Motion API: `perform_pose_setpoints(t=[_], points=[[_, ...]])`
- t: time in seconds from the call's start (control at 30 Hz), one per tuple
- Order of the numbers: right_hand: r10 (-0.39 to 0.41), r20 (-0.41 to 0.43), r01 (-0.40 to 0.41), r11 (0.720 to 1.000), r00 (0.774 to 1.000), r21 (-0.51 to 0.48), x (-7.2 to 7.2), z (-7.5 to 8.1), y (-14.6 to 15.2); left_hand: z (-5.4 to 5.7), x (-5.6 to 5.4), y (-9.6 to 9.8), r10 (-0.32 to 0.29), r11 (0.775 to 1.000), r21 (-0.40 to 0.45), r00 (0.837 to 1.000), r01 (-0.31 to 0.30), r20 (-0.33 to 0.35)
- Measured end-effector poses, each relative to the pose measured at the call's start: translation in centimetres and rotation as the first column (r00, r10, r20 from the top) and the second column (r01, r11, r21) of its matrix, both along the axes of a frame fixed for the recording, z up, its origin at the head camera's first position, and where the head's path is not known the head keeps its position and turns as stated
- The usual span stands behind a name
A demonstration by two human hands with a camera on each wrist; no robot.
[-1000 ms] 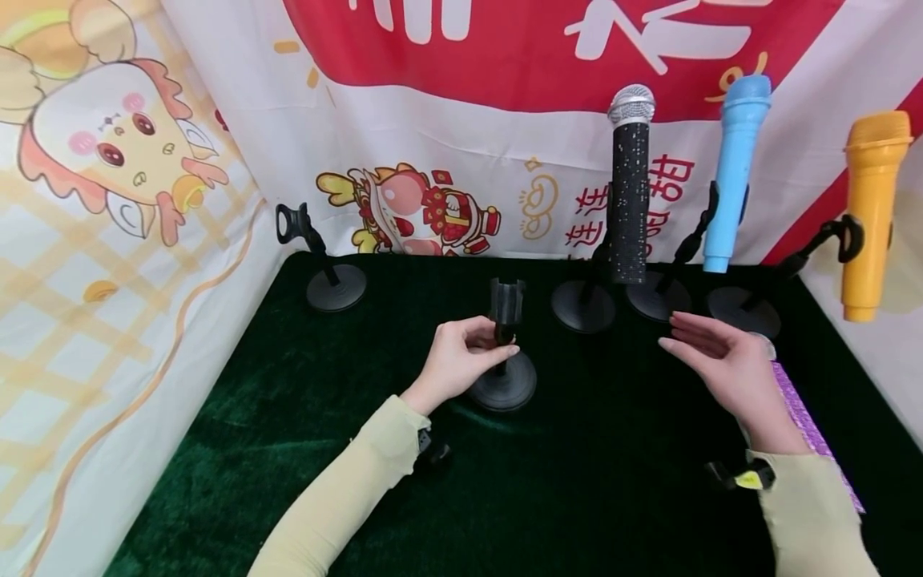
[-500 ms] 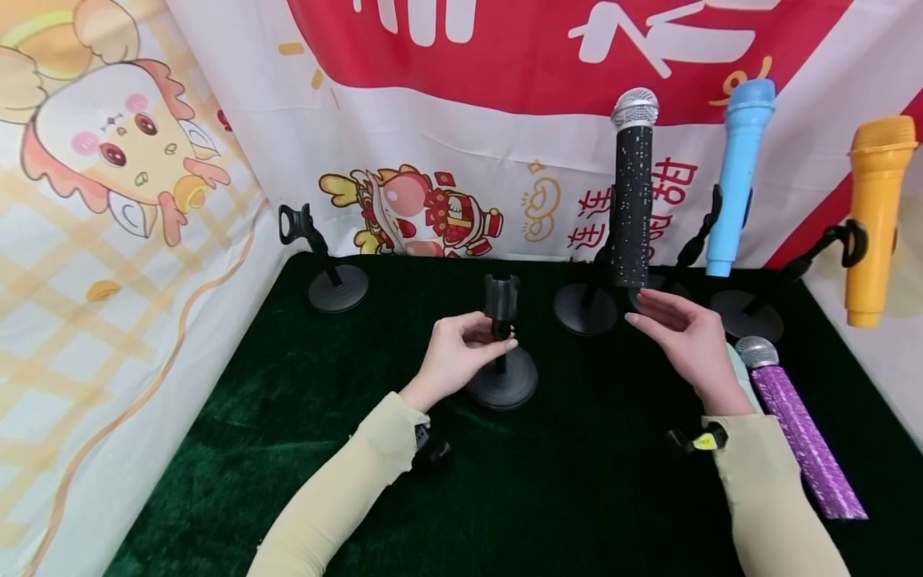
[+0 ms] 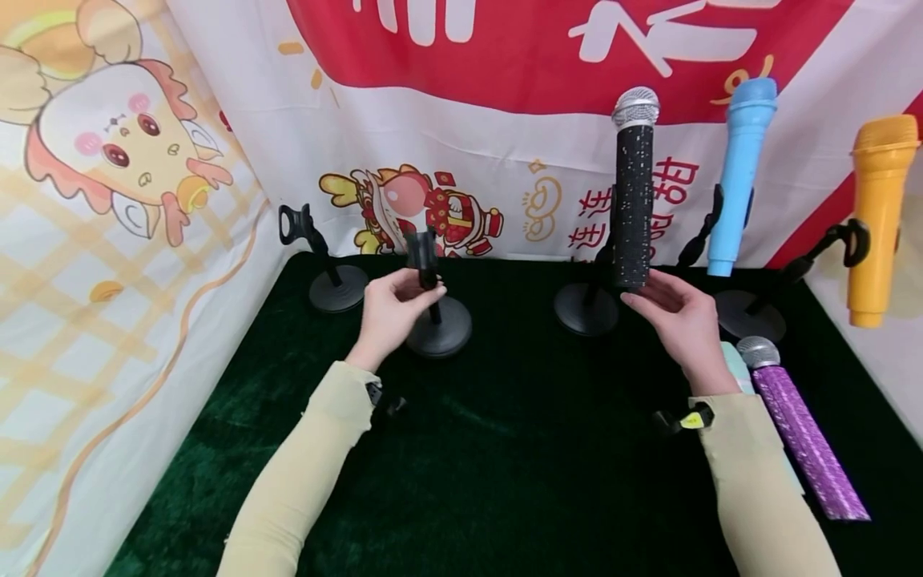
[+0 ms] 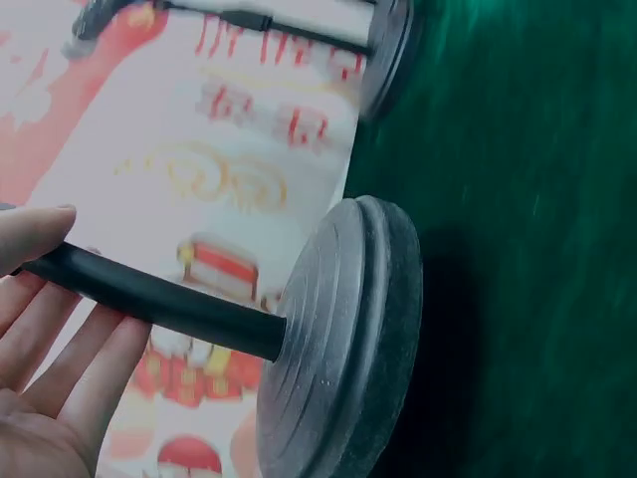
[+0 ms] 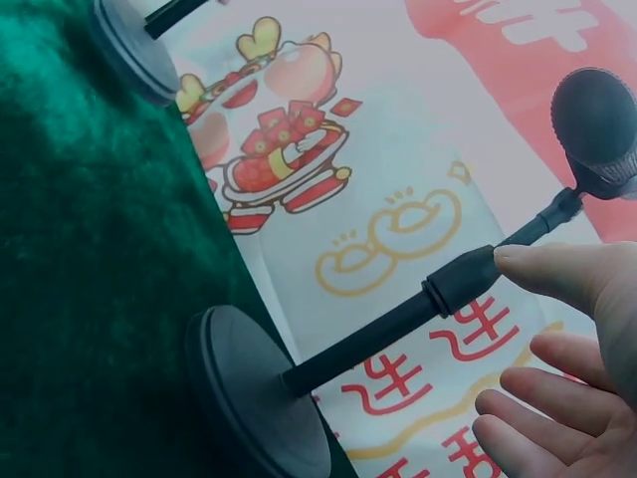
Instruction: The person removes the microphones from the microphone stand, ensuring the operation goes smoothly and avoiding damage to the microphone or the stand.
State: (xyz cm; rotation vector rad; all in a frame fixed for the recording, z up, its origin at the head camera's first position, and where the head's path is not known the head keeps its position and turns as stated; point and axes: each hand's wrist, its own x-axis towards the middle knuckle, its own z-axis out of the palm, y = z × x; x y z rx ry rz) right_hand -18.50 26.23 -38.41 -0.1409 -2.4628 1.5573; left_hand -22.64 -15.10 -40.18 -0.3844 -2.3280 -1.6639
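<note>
A dark green, velvety cloth covers the tabletop [image 3: 505, 473], its nap catching paler streaks toward the left. Behind it hangs a white fabric backdrop [image 3: 461, 132], lightly creased, with a broad red area [image 3: 519, 64] above bearing large white lettering [image 3: 598, 32]. Lower down are a festive cartoon figure [image 3: 404, 200], a golden outline drawing [image 3: 542, 210] and red characters [image 3: 676, 180]. The left wall [image 3: 86, 336] carries yellow checks, a pink-cheeked cartoon creature [image 3: 108, 136] and a wavy orange line [image 3: 183, 320]. The right wall [image 3: 897, 389] is pale. Light is bright and soft.
</note>
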Motion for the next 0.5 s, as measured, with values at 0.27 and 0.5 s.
perform_pose_setpoints(t=[0.27, 0.5], points=[[-0.028, -0.03, 0.028, 1.0, 0.999, 0.01, -1.8, 0.6, -1.3, -0.3, -2.7, -2.9, 0.114, 0.993, -0.03, 0.993, -0.113, 0.024], [-0.054, -0.098, 0.056, 0.998, 0.994, 0.015, -3.3, 0.5, -2.2, -0.8, -5.3, -4.4, 0.143, 0.989, -0.051, 0.988, -0.14, 0.05]])
